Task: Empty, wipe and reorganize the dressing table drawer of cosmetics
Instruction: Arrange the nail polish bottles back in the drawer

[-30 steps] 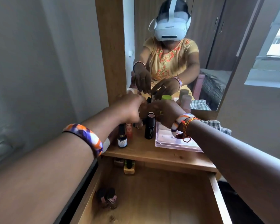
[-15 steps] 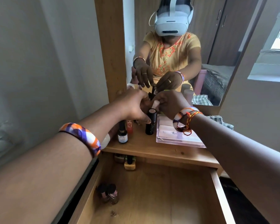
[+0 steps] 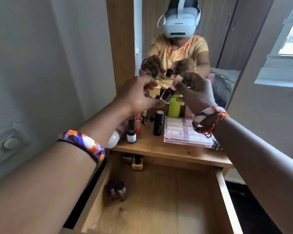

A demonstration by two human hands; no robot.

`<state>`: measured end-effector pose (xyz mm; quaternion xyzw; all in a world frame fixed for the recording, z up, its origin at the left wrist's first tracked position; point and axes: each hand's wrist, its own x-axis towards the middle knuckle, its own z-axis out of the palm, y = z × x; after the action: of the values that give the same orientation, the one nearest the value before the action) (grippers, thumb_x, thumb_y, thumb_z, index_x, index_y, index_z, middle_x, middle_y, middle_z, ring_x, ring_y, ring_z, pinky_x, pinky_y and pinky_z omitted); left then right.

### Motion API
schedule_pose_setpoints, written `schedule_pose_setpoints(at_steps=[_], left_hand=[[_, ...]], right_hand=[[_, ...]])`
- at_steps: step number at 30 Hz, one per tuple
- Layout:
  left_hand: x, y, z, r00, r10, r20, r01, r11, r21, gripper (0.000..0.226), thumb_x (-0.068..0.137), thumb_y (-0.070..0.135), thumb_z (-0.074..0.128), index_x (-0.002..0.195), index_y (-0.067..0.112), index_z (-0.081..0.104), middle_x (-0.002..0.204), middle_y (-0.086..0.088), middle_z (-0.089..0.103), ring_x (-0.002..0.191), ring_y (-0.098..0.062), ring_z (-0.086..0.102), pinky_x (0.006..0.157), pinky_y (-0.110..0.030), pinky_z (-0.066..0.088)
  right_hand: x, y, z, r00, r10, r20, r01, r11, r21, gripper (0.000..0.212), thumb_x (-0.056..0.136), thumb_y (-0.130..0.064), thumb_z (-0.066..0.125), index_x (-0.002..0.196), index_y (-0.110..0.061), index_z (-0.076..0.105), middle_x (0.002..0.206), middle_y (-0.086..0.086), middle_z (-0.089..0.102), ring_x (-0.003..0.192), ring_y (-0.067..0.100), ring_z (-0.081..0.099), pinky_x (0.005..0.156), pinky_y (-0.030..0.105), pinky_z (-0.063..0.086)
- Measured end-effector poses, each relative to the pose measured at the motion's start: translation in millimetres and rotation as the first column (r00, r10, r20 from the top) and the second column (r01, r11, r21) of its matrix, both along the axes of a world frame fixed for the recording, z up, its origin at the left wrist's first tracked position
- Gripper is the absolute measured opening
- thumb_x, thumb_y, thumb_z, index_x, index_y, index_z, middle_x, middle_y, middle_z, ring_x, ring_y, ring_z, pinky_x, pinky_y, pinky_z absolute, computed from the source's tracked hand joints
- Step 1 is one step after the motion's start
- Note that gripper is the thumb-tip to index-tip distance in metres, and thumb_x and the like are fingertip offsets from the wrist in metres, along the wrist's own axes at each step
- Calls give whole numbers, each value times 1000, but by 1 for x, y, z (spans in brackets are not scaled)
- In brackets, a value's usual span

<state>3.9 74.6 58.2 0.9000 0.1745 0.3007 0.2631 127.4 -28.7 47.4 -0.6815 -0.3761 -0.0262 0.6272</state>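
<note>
- Since a second ago I had raised both hands off the tabletop, and the small dark bottle [image 3: 167, 95] had come up with them, clear of the cluster of cosmetics it had been among
- My left hand [image 3: 137, 95] pinched the bottle's dark base between thumb and fingertips, and my right hand [image 3: 194, 93] gripped its pale cap [image 3: 176, 81]
- The bottle hung between my two hands, above the black tube [image 3: 159, 122] and just in front of the green container [image 3: 174, 107]
- Its long axis ran on a slant: cap up and towards my right hand, base down and towards my left
- I judged I was checking or tightening the cap, though motion blur left that unsure
- The drawer [image 3: 225, 196] below my forearms stood open with two small bottles [image 3: 117, 190] below my left forearm and a few more at the back, so emptying was not finished and wiping had to wait
</note>
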Motion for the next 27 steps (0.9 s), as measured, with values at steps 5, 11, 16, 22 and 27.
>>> schedule_pose_setpoints(at_steps=[5,11,16,22,27], left_hand=[[-33,-27,1,980,-112,162,131,985,-115,40,68,21,79,105,11,66,91,2,66,87,-12,65,77,-18,54],[-66,-36,-32,992,-129,-15,125,980,-155,34,73,11,75,106,14,69,87,10,66,80,0,62,71,-6,49],[-85,-33,-68,976,-153,-154,106,956,-274,26,74,7,74,97,18,70,83,12,64,81,-1,60,73,-7,47],[-93,-22,-121,970,-44,-239,-40,941,-337,21,69,7,79,86,18,71,87,4,66,87,-11,61,82,-25,44],[-89,-18,-144,960,133,-246,-203,937,-284,22,72,12,77,94,15,73,94,0,70,93,-16,63,81,-25,44]], right_hand=[[-40,-16,-8,973,206,-100,-195,974,115,14,84,-14,67,89,-5,58,81,21,59,69,24,60,60,37,56],[-78,-28,-43,951,298,-81,-302,952,-40,14,81,-12,69,79,-16,56,73,7,59,62,13,55,54,26,49],[-98,-40,-78,872,434,-226,-470,872,-138,17,76,-6,71,79,-15,57,69,2,60,55,8,58,48,20,50],[-103,-34,-127,910,248,-333,-389,790,-474,22,71,-4,77,87,-13,66,85,10,70,69,16,64,61,31,59],[-112,-13,-145,902,162,-400,-362,789,-497,20,75,-4,74,93,-9,69,85,7,69,73,15,67,65,28,60]])
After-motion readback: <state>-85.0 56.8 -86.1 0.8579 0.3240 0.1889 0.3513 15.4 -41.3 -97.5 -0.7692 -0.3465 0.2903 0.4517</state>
